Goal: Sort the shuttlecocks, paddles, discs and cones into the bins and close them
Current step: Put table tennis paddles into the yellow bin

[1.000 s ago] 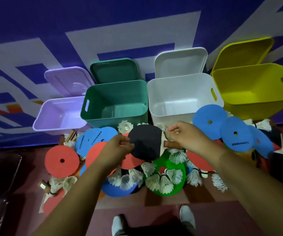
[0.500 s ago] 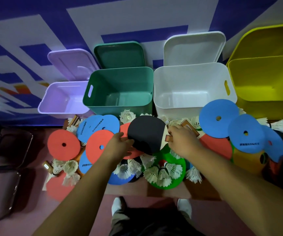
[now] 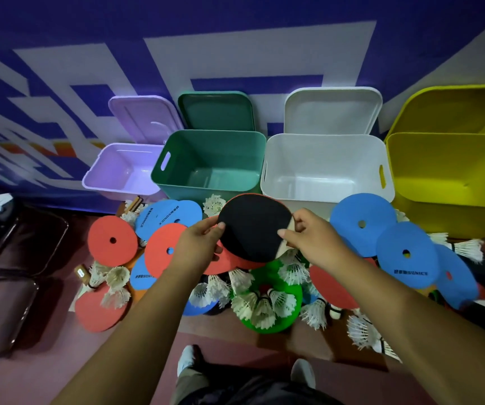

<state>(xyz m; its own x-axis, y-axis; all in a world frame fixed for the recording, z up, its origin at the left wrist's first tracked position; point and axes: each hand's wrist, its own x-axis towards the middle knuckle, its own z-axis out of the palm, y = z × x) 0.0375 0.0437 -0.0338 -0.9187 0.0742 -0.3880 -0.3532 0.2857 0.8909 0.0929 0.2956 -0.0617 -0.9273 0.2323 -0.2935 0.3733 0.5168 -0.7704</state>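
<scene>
Paddle sits centre in my view, black face up. My left grip pinches its rim at 9 o'clock, my right grip its handle end at 3 o'clock. Green bin and white bin stand open at 12 o'clock, just beyond.

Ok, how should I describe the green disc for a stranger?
Find the white bin in the row along the blue wall. Before it a black paddle is held, and just nearer lies the green disc. No other disc in plain view is green, and shuttlecocks are heaped on it.
</scene>
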